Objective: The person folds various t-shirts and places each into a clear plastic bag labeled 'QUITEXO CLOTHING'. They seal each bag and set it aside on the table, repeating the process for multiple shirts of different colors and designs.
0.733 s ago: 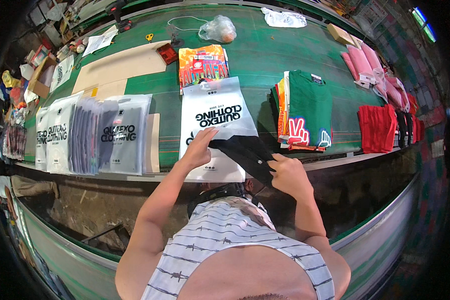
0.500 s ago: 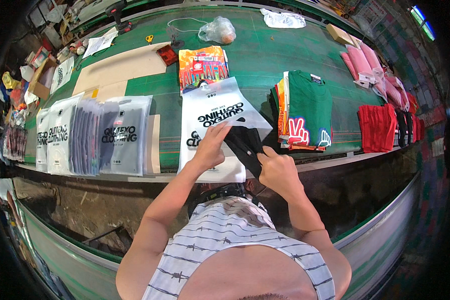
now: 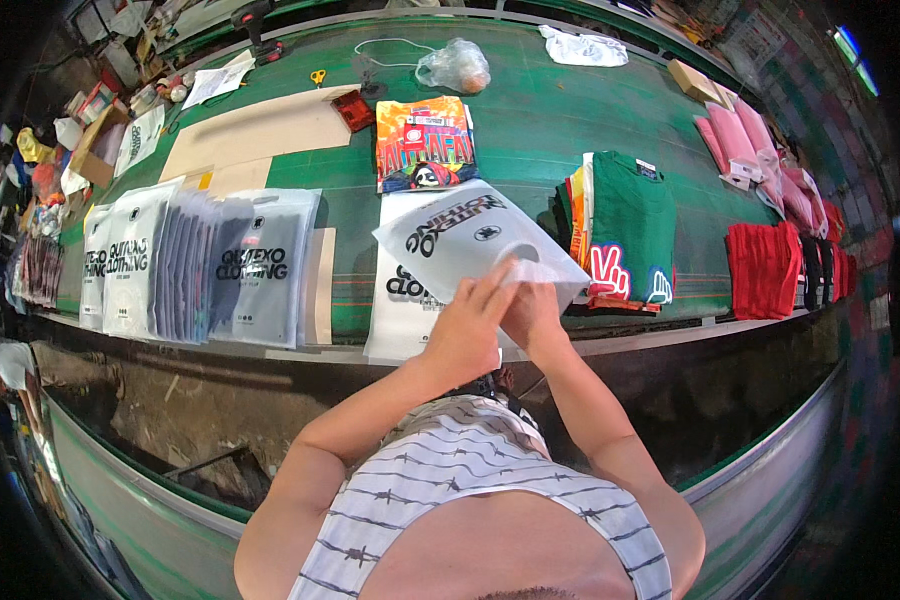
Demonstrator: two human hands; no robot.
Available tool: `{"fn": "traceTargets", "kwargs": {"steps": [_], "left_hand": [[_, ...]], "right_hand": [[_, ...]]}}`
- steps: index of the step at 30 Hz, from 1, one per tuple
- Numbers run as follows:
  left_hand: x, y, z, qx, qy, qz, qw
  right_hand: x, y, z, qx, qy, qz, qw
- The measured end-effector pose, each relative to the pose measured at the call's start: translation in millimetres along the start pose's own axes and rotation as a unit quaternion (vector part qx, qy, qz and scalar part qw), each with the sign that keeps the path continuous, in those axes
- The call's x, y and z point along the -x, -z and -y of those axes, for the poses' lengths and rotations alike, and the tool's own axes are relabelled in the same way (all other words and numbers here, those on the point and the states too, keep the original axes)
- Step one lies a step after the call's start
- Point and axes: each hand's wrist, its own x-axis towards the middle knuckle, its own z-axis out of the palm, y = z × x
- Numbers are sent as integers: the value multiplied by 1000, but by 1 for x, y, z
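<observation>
Both hands, left [image 3: 467, 335] and right [image 3: 532, 315], pinch one white bag [image 3: 475, 240] shut above green table [image 3: 530, 130].

Left arm: bare, rising from the lower left of the view, bent at the elbow, forearm angled up and to the right toward the middle.
Left hand [image 3: 470, 325]: back of the hand toward the camera, fingers [image 3: 492, 285] stretched forward and upward, close together, fingertips pressed against what it grips.
Right arm: bare, coming up from the lower right, forearm slanting up and to the left.
Right hand [image 3: 535, 315]: just beside the left hand and touching it, partly hidden behind it, fingers curled in a pinch.
Both hands: raised together in front of the chest, wrists near each other, forearms forming a narrow wedge.
Torso: below the hands, at the lower edge.
</observation>
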Motion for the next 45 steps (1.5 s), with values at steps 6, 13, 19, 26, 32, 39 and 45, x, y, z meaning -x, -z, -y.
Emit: {"fn": "traceTargets", "kwargs": {"steps": [6, 13, 19, 26, 32, 39, 45], "left_hand": [[17, -10, -15, -9, -35, 30, 999], [35, -21, 29, 64, 52, 42, 996], [81, -73, 188, 97, 429, -12, 898], [64, -80, 194, 386, 563, -167, 712], [35, -87, 183, 383, 600, -125, 692], [10, -92, 183, 586, 553, -116, 581], [-44, -80, 146, 748, 465, -176, 441]], "right_hand": [[9, -78, -36, -117, 9, 15, 993], [32, -95, -33, 93, 112, -5, 989], [56, -124, -49, 74, 156, 120, 978], [72, -140, -65, -26, 131, 254, 958], [70, -120, -66, -89, 103, 252, 958], [72, -81, -34, -90, 24, -18, 996], [148, -71, -28, -274, 201, -100, 935]]}}
